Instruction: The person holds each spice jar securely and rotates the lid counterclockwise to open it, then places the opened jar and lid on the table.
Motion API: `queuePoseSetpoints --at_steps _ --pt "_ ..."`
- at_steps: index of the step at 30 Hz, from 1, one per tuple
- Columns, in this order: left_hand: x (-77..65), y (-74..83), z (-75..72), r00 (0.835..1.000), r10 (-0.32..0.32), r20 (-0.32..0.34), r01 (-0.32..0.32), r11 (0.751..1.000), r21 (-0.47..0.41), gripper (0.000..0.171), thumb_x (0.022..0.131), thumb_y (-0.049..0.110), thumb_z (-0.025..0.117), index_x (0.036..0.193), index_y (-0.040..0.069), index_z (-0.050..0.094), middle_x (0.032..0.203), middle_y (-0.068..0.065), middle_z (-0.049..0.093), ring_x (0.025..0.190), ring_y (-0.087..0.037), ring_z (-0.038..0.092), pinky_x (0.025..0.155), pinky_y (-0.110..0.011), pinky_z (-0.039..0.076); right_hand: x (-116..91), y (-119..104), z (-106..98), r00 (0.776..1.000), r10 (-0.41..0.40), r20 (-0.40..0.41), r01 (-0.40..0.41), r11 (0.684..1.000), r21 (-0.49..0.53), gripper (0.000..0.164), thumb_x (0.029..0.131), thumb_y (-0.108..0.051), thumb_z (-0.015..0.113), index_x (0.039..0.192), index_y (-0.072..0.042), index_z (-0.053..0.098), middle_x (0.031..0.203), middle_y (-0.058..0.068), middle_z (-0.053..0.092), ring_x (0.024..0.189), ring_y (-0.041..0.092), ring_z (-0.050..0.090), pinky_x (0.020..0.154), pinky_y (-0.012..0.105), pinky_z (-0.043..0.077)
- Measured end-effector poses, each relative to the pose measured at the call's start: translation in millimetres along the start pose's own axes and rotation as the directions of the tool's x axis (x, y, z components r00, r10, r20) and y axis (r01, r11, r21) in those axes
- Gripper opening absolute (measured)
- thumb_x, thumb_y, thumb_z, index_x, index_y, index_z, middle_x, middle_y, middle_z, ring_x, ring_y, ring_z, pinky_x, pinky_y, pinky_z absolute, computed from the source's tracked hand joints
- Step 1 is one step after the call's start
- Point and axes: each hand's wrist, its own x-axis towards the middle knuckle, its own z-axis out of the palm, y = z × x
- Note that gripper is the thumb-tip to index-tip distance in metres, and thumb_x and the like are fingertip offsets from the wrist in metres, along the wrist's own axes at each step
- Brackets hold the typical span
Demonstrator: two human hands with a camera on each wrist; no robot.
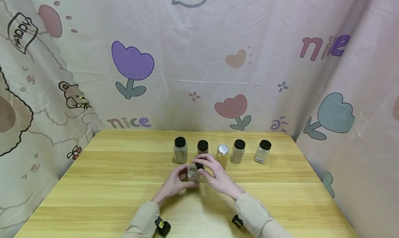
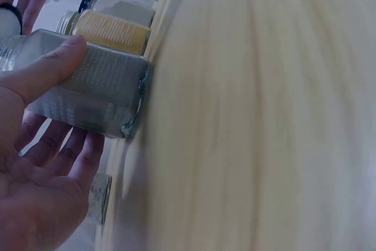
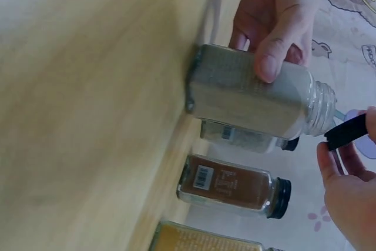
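My left hand grips a square glass spice jar of greyish-beige powder, thumb on one side and fingers round the other. The jar stands upright on the table with its threaded glass neck bare. Between thumb and fingers my right hand pinches a black screw lid, tilted beside the jar's mouth. In the right wrist view the lid's edge is close to the neck; I cannot tell if they touch. Just behind the hands is a jar of brown powder, partly hidden in the head view.
Along the back stand a black-lidded jar at left, a yellow jar with a silver lid, a beige jar and a pale jar at right. The wooden table ends at a printed curtain.
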Motion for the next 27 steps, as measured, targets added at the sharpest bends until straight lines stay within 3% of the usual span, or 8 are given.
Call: queuePoseSetpoints --at_steps 6,11,14,20,27 --pt "-5.6 -4.6 -14.4 0.999 -0.012 -0.038 0.013 1.000 0.026 0.055 0.080 0.012 0.084 0.128 -0.002 0.059 0.129 -0.024 0.065 0.122 -0.037 0.063 0.111 -0.046 0.051 -2.2 2.2 9.4 0.999 0.026 -0.031 -0.021 0.989 0.148 0.030 0.098 -0.002 0.060 0.128 -0.002 0.060 0.130 0.016 0.059 0.118 0.029 0.061 0.107 0.038 0.055" --pt "-8.8 -7.1 -25.7 0.998 -0.020 -0.052 0.021 0.999 0.024 0.062 0.081 0.012 0.083 0.133 -0.005 0.055 0.132 -0.027 0.062 0.124 -0.042 0.061 0.111 -0.047 0.050 -4.7 4.8 17.9 0.996 0.091 -0.021 -0.079 0.937 0.340 0.032 0.093 -0.002 0.067 0.123 0.007 0.056 0.127 0.026 0.055 0.118 0.030 0.060 0.108 0.035 0.054" --pt "-10.2 -8.8 -33.3 0.995 -0.043 -0.086 0.045 0.999 0.021 0.064 0.081 0.010 0.082 0.135 -0.006 0.052 0.132 -0.028 0.061 0.124 -0.042 0.061 0.111 -0.047 0.050 -4.7 6.7 23.5 0.992 0.125 -0.005 -0.113 0.910 0.399 0.037 0.087 0.001 0.073 0.119 0.006 0.056 0.124 0.026 0.056 0.114 0.031 0.063 0.105 0.031 0.056" --pt "-13.1 -7.9 -46.8 0.981 -0.104 -0.161 0.105 0.994 0.002 0.068 0.079 0.005 0.083 0.135 -0.009 0.045 0.134 -0.030 0.059 0.128 -0.043 0.057 0.116 -0.050 0.044 -2.9 6.4 32.2 0.976 0.211 0.046 -0.211 0.883 0.420 0.043 0.080 0.002 0.080 0.116 0.005 0.057 0.120 0.026 0.059 0.111 0.038 0.066 0.101 0.027 0.057" --pt "-12.1 -14.8 -68.0 0.964 -0.117 -0.239 0.127 0.991 0.028 0.065 0.082 0.001 0.080 0.135 -0.009 0.043 0.138 -0.032 0.055 0.131 -0.046 0.054 0.118 -0.051 0.040 3.2 5.9 44.2 0.955 0.271 0.122 -0.298 0.869 0.396 0.042 0.077 0.007 0.081 0.112 0.005 0.059 0.115 0.024 0.064 0.111 0.038 0.066 0.099 0.027 0.058"
